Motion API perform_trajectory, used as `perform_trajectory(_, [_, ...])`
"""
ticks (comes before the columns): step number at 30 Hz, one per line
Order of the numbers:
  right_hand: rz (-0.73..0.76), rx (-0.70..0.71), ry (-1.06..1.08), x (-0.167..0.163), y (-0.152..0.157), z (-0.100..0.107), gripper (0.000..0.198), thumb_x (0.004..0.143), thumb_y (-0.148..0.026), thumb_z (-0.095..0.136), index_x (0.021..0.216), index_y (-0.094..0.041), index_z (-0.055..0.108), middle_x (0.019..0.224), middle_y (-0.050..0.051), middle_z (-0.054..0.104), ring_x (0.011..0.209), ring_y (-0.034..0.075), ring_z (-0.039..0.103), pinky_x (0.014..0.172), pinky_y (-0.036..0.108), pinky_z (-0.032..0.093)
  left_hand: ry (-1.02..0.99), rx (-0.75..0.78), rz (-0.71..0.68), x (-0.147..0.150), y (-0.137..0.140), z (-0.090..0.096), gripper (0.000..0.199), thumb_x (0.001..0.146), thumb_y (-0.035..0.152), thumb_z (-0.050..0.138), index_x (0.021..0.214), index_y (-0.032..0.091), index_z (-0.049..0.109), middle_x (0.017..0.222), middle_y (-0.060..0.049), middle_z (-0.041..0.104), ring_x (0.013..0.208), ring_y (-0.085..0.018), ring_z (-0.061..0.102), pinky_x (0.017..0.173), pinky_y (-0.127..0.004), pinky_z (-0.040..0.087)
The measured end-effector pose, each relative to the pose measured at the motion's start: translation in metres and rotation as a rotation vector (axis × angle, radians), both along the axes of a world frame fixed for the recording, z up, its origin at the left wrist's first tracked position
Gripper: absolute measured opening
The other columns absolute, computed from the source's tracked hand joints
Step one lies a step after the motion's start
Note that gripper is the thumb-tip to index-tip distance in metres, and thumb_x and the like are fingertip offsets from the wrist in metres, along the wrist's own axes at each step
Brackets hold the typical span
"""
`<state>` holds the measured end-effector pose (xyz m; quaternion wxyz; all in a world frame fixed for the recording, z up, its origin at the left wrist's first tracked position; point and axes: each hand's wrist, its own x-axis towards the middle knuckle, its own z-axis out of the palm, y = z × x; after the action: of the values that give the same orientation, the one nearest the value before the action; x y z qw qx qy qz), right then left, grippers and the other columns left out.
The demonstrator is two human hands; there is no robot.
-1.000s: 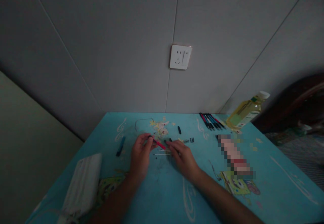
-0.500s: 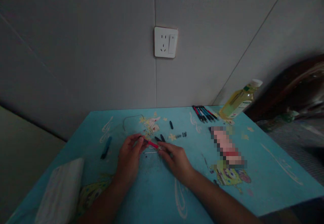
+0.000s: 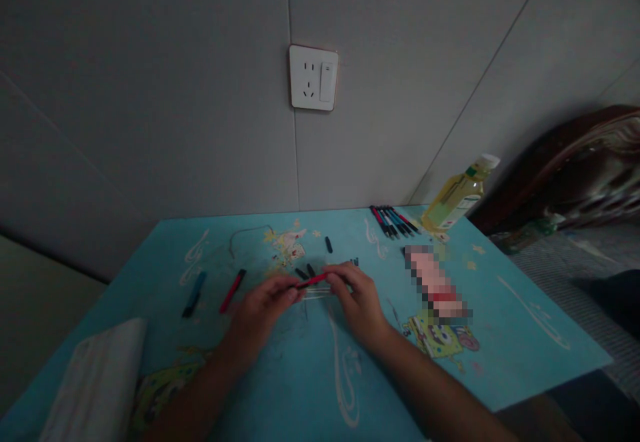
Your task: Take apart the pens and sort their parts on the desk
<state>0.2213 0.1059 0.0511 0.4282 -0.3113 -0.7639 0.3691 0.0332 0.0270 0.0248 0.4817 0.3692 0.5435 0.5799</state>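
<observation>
My left hand (image 3: 265,312) and my right hand (image 3: 357,295) hold a slim red pen barrel (image 3: 316,279) between them over the middle of the table. The left fingers pinch its dark end, the right fingers its red end. Thin white pen refills (image 3: 318,291) lie just below it. Behind the hands are two short dark pen parts (image 3: 311,270), with one more dark part (image 3: 329,245) farther back. Left of my left hand lie a red pen piece (image 3: 233,291) and a blue pen piece (image 3: 194,294), both with dark ends. Tiny dark parts by my right knuckles are partly hidden.
Several pens (image 3: 393,222) lie in a row at the back right, beside a bottle of yellow liquid (image 3: 455,197). A blurred-out pink pack (image 3: 433,282) lies nearer. At front left sits a pale packet (image 3: 95,382). The wall with a socket (image 3: 313,78) borders the blue table (image 3: 310,389).
The view has shifted slightly. Both hands have moved right over the table with the red barrel. The red pen piece at left now shows where my left hand was.
</observation>
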Motion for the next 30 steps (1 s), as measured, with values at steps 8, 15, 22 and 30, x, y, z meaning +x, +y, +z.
perform_trajectory(8, [0.190,0.099,-0.072,0.002,-0.005,0.000,0.036,0.099,-0.025,0.046,0.133,-0.025,0.055,0.095,0.005,0.064,0.085,0.016,0.061,0.077,0.029,0.051,0.120,0.104,-0.344,0.028,-0.010,-0.001,0.026,0.090,0.031,0.058,0.114,0.021,0.063,0.091,-0.007,0.069,0.083,-0.021,0.065,0.078,-0.035,0.052])
perform_trajectory(15, [0.217,0.278,-0.404,-0.004,-0.005,-0.011,0.024,0.097,-0.025,0.048,0.113,-0.023,0.066,0.095,0.007,0.066,0.091,0.020,0.061,0.084,0.035,0.049,0.009,0.115,-0.023,0.013,-0.002,0.009,0.029,0.090,0.035,0.057,0.114,0.018,0.053,0.091,-0.006,0.069,0.084,-0.020,0.067,0.082,-0.036,0.053])
perform_trajectory(22, [0.194,0.323,-0.633,-0.007,-0.005,-0.020,0.015,0.092,-0.025,0.059,0.103,-0.022,0.069,0.091,0.006,0.064,0.087,0.020,0.060,0.082,0.034,0.049,0.091,0.104,0.134,0.005,0.000,0.013,0.028,0.092,0.043,0.051,0.089,0.017,0.061,0.081,-0.004,0.066,0.075,-0.017,0.063,0.072,-0.030,0.051])
perform_trajectory(30, [0.123,0.316,-0.673,-0.008,-0.002,-0.022,0.009,0.092,-0.023,0.059,0.088,-0.020,0.066,0.088,0.006,0.061,0.085,0.021,0.058,0.081,0.035,0.047,0.098,0.128,0.054,0.009,-0.002,0.013,0.030,0.093,0.037,0.053,0.115,0.018,0.056,0.075,0.000,0.060,0.070,-0.014,0.058,0.068,-0.026,0.047])
